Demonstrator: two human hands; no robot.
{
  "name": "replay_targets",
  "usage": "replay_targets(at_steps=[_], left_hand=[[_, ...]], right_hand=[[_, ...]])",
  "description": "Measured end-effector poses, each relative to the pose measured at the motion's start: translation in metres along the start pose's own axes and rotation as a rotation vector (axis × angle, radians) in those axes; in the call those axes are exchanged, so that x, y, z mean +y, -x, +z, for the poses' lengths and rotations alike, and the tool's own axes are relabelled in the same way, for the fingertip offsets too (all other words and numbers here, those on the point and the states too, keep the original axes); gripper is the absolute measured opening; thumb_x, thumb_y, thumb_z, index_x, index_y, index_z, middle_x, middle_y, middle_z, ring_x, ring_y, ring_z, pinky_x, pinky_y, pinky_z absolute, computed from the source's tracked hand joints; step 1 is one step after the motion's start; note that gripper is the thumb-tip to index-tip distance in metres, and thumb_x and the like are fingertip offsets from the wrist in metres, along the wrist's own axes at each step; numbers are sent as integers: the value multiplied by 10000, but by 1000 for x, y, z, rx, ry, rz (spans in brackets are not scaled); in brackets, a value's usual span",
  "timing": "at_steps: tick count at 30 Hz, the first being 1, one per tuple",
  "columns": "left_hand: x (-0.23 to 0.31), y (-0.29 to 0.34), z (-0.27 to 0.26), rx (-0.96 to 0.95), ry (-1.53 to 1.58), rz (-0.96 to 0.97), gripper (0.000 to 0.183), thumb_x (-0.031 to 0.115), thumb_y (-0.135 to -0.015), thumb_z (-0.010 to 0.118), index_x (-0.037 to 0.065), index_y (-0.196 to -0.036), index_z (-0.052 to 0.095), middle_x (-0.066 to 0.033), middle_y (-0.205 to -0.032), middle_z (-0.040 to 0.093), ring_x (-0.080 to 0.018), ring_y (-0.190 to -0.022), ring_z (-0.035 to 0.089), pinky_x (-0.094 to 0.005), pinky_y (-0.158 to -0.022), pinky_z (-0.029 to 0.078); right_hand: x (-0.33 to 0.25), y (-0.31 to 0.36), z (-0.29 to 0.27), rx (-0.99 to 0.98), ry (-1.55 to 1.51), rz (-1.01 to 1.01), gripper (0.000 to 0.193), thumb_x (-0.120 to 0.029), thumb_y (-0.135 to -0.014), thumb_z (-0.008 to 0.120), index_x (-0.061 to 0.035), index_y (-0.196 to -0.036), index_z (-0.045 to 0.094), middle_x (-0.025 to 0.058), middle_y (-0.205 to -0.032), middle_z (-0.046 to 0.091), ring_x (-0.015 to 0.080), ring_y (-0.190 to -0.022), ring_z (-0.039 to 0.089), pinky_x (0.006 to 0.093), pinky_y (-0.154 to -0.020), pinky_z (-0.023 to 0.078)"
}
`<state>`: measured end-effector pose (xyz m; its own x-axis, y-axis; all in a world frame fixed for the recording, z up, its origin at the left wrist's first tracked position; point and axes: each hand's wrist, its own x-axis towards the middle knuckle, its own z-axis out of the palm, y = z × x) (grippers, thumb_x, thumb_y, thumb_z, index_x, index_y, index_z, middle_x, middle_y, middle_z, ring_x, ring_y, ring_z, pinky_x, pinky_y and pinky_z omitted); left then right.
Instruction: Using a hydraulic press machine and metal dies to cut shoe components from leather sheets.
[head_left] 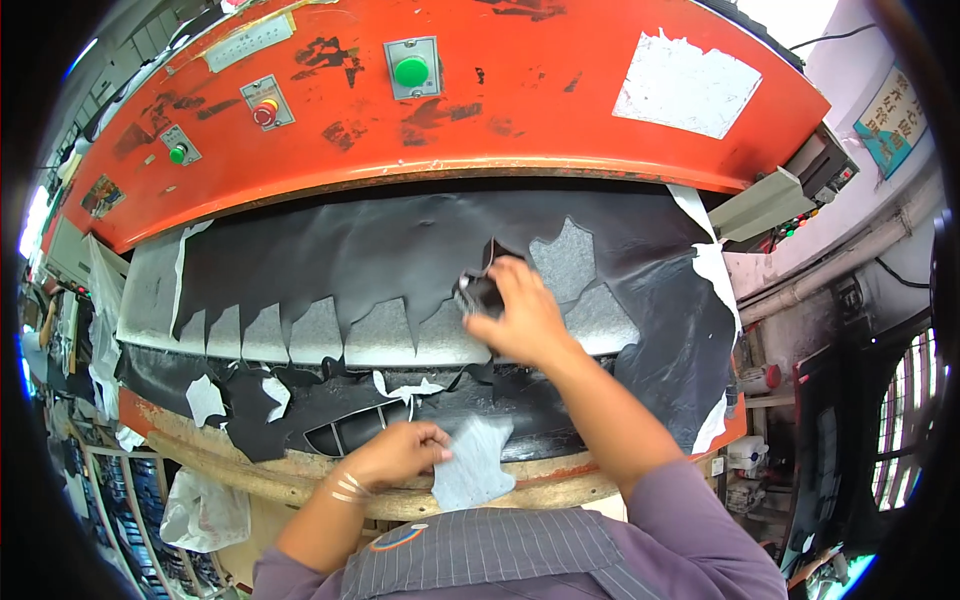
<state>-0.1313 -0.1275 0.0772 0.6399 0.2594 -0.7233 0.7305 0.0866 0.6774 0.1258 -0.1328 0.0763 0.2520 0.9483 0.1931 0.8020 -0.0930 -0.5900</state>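
My left hand (398,455) is pinched on one edge of a pale grey cut leather piece (474,462), which hangs near the front edge of the table. Farther off, my right hand (520,312) grips a dark metal cutting die (480,292) by its top. The die is over the black leather sheet (370,250), beside gaps with jagged outlines. Whether it touches the sheet is hard to tell. A second long die with metal cross-bars (358,430) lies just beyond my left hand.
An orange press beam (560,120) with green and red buttons spans the far side. Leather scraps (262,415) and white shreds (205,400) lie along the front. A worn wooden edge (240,465) borders the table. A white plastic bag (205,510) hangs at lower left.
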Motion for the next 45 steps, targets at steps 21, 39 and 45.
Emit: replay_targets(at_steps=[21, 39, 45], left_hand=[[80, -159, -79, 864, -595, 557, 803, 45, -793, 456, -41, -1466, 28, -119, -1443, 418, -280, -1339, 377, -459, -1140, 137], [72, -139, -93, 781, -659, 563, 780, 130, -804, 496, -79, -1446, 104, -161, -1469, 354, -290, -1405, 240, -461, -1150, 117], [-20, -32, -192, 1072, 397, 815, 528, -1, -850, 555, -26, -1348, 383, -201, -1386, 446, -276, -1291, 436, -383, -1059, 357]], right_hand=[[87, -6, 8, 183, 115, 34, 497, -213, -834, 639, -1, -1267, 519, 197, -1259, 561, 258, -1221, 494, 485, -1041, 276], [64, -2, 12, 278, 204, 29, 483, -250, -761, 728, -9, -1160, 599, 189, -1174, 615, 297, -1111, 577, 462, -1007, 341], [9, 50, -10, 521, -80, 253, 481, -239, -790, 731, 3, -1180, 585, 200, -1033, 660, 302, -1038, 612, 402, -888, 468]])
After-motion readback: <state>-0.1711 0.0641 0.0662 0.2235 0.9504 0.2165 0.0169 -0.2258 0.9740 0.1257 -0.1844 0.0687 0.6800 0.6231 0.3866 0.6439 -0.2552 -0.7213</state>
